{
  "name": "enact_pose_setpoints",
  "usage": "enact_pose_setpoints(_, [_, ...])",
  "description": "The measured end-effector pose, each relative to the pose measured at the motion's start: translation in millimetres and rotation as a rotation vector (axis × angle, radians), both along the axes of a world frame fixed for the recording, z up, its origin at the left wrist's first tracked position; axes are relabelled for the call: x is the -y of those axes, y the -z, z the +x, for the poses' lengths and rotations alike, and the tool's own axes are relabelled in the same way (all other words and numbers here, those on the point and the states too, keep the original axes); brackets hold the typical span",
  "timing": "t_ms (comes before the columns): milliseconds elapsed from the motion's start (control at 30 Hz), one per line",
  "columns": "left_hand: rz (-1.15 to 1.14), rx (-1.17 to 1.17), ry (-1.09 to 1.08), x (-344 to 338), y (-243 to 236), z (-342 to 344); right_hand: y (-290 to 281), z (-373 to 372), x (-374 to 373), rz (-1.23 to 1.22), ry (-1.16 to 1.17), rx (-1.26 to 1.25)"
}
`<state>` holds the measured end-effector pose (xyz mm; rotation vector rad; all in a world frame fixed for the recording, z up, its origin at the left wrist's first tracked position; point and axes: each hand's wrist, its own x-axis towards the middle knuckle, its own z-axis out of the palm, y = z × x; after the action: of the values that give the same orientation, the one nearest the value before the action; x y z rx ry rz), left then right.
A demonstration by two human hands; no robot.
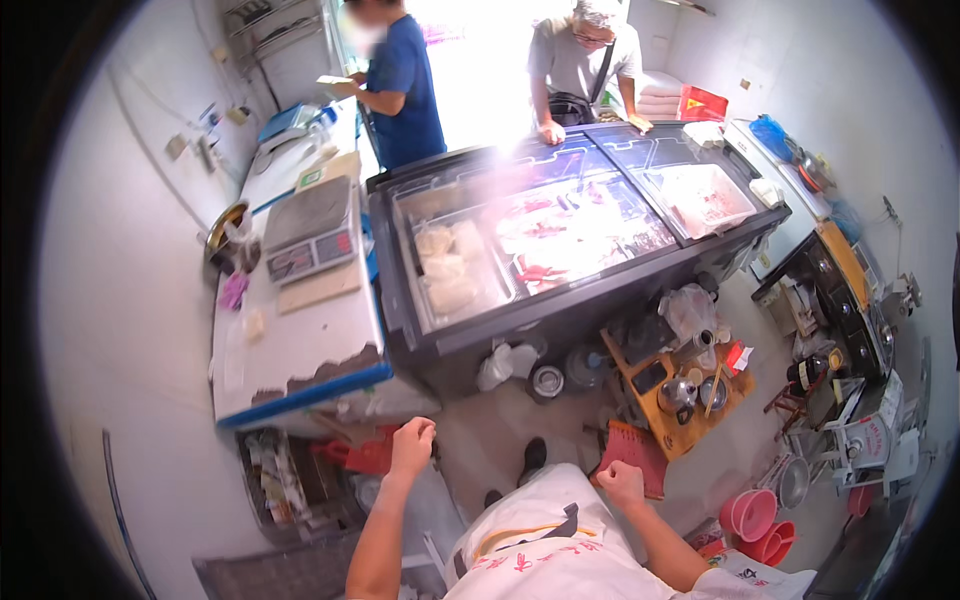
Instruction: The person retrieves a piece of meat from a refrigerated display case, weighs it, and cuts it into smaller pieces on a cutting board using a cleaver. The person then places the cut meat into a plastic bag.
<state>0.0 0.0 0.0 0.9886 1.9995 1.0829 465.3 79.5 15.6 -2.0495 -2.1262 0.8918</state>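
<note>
My left hand (410, 447) is raised in front of me with its fingers curled closed, and nothing sticks out of it. Closest to it are the blue-edged corner of the white worktop (300, 410) and a red plastic item (365, 455) lower down. Curled into a loose fist, my right hand (622, 484) hangs beside my white apron (540, 530), with nothing visible in it. A red mat-like piece (637, 455) lies just beyond that hand, at the near end of a low wooden table (690, 430).
A glass-topped chest freezer (440, 335) with packages and meat stands ahead. One person (590, 60) leans on its far edge; another (400, 90) stands at left. A scale (315, 235) sits on the worktop. Pink basins (748, 515) and stools (865, 440) crowd the right.
</note>
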Motion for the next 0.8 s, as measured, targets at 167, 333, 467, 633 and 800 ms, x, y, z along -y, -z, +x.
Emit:
enact_pose_setpoints(167, [-0.06, -0.022, 0.028, -117.2, 6.3, -20.5, 26.9, -50.5, -90.8, -0.062, 0.147, -0.407])
enact_pose_setpoints(333, [0.023, 0.116, 0.053, -214.4, 37.0, 8.0, 20.6, -96.1, -267.9, -0.042, 0.211, -0.459])
enact_pose_setpoints(467, [-0.012, 0.241, 0.086, -284.1, 28.0, 10.2, 31.2, -116.8, -375.7, 0.079, 0.432, -0.585])
enact_pose_setpoints(633, [0.006, 0.346, 0.217, -385.1, 34.4, 8.4, 59.9, -106.0, -516.5, 0.347, 0.662, -0.336])
enact_pose_setpoints(800, [-0.02, 0.465, 0.357, -472.5, 49.9, -3.1, 57.6, -95.9, -625.0, 0.317, 0.953, 0.1])
